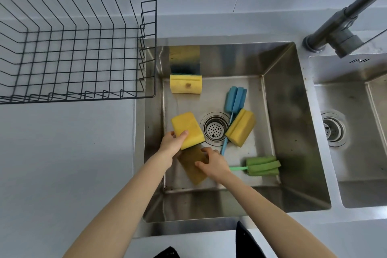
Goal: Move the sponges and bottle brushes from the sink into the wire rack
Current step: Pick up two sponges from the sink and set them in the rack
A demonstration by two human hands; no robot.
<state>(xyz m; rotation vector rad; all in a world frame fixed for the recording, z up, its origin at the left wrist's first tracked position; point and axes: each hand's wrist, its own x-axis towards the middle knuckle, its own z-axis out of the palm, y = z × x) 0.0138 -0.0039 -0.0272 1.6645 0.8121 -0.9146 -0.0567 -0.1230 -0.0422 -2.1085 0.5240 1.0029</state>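
Note:
My left hand grips a yellow sponge raised over the sink's left side. Just below it my right hand is closed on a darker yellow sponge lying on the sink floor. Another yellow sponge leans at the back wall, and a third loose one lies right of the drain, over the handle of a blue bottle brush. A green bottle brush lies at the front right. The black wire rack stands empty on the counter to the left.
The steel sink has a round drain strainer in its middle. A dark faucet rises at the back right. A second basin lies to the right. Grey counter surrounds the rack.

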